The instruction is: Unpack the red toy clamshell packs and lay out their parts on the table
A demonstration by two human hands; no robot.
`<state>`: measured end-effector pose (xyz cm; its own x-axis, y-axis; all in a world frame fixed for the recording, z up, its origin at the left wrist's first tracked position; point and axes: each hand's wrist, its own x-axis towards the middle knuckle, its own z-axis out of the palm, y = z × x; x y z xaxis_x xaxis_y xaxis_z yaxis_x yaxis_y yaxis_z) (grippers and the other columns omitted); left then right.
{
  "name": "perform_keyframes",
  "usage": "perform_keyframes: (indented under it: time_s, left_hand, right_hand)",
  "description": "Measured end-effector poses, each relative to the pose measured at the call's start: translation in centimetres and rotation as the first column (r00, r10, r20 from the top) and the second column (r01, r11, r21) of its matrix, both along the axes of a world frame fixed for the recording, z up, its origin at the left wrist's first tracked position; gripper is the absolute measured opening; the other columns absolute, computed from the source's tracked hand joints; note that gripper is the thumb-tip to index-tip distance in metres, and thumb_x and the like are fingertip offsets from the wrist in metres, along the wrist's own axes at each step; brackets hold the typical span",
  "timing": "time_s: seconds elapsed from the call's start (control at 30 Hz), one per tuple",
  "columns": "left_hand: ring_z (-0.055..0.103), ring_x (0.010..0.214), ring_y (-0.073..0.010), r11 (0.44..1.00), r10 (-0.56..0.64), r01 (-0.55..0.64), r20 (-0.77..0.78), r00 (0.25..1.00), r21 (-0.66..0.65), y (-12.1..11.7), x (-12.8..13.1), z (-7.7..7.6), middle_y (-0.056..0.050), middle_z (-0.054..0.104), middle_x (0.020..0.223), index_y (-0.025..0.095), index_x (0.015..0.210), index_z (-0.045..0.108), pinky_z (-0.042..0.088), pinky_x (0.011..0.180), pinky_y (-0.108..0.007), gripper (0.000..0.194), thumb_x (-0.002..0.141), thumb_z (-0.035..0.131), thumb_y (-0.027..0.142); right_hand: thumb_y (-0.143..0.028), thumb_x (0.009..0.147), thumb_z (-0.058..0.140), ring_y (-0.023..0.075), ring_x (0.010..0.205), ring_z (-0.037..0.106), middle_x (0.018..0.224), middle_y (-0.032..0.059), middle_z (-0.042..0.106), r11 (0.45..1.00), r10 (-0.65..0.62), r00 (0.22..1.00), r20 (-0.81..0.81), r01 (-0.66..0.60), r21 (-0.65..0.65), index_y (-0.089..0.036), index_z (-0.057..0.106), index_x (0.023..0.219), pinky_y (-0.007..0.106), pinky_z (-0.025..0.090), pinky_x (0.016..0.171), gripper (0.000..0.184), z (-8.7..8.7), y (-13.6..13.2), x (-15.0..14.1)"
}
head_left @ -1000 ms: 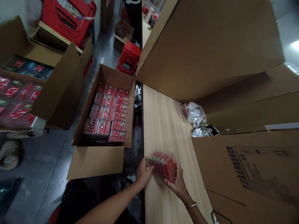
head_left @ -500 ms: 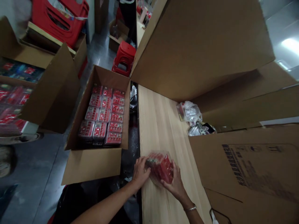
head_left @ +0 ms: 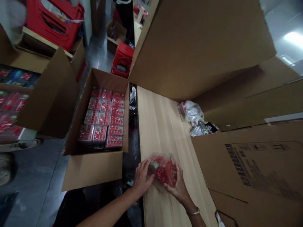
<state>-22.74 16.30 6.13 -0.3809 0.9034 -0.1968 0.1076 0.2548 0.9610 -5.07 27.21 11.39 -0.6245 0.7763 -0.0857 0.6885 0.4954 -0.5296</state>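
On the wooden table (head_left: 163, 126), a stack of clear plastic packs with red contents (head_left: 162, 171) is between my two hands. My left hand (head_left: 142, 176) grips its left side, thumb toward the near face. My right hand (head_left: 177, 186) closes on the right side, fingers behind and thumb in front. The packs look fanned slightly apart, and motion blurs their edges. Left of the table, an open cardboard box (head_left: 93, 165) holds rows of similar red packs (head_left: 104, 117).
Large cardboard sheets (head_left: 203, 47) stand along the table's far side, with a printed carton (head_left: 258, 164) at right. A plastic bag (head_left: 193, 111) lies by them. Red stools (head_left: 123, 58) stand on the floor beyond the box. Another open carton (head_left: 47, 97) is at far left.
The packs between my hands have shifted apart, and a pale label now shows on one of them. Both hands stay in about the same place.
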Motion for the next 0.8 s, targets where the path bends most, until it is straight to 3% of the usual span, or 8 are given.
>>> perform_keyframes:
  time_s: [0.17,0.37,0.53,0.67,0.8]
  left_hand:
    - [0.04,0.128,-0.0259,1.0,0.019,-0.019,0.022,1.0,0.009,0.1,-0.2,0.1,-0.011,0.05,0.137,0.02,0.134,0.045,0.031,0.109,-0.049,0.058,0.077,0.054,0.021]
    - [0.043,0.126,-0.0228,1.0,0.02,-0.021,0.087,0.996,0.011,0.3,-0.4,0.2,-0.01,0.052,0.134,0.021,0.13,0.049,0.03,0.11,-0.047,0.05,0.081,0.046,0.02]
    - [0.044,0.126,-0.0231,0.999,0.05,-0.05,0.096,0.994,-0.003,0.4,-0.4,0.5,-0.009,0.053,0.133,0.021,0.13,0.05,0.03,0.11,-0.047,0.048,0.082,0.045,0.022]
    - [0.045,0.124,-0.0231,0.999,0.054,-0.055,0.099,0.994,-0.001,0.6,-0.7,0.9,-0.008,0.055,0.131,0.022,0.129,0.05,0.033,0.108,-0.046,0.046,0.084,0.045,0.023]
    - [0.047,0.123,-0.0247,0.998,0.069,-0.068,0.079,0.994,-0.018,0.8,-1.1,1.0,-0.01,0.056,0.13,0.021,0.127,0.052,0.034,0.107,-0.048,0.044,0.084,0.047,0.03]
  right_hand:
    - [-0.055,0.073,0.063,0.0319,0.114,0.049,0.13,0.016,0.035,1.0,-0.017,1.0,-0.017,0.017,0.002,-0.02,0.005,0.148,0.05,0.047,0.094,0.102,0.2,-0.1,0.0]
    - [-0.056,0.065,0.072,0.0383,0.128,0.034,0.14,0.0157,0.031,0.983,0.124,0.97,0.211,-0.149,0.104,-0.024,0.005,0.148,0.06,0.032,0.104,0.111,0.1,-0.1,-0.4]
    - [-0.052,0.075,0.065,0.0348,0.126,0.037,0.137,0.0157,0.033,0.991,0.075,0.994,0.08,-0.083,0.109,-0.022,0.01,0.147,0.055,0.039,0.101,0.095,-0.1,-0.2,-0.1]
    - [-0.051,0.073,0.064,0.035,0.124,0.039,0.134,0.016,0.035,0.994,0.03,0.999,0.022,-0.032,0.106,-0.021,0.015,0.146,0.055,0.038,0.101,0.093,0.5,-0.3,0.1]
    - [-0.056,0.074,0.061,0.0328,0.119,0.044,0.131,0.0172,0.037,0.986,-0.1,0.995,-0.026,0.102,0.13,-0.018,0.015,0.146,0.051,0.042,0.097,0.094,0.6,2.8,1.7]
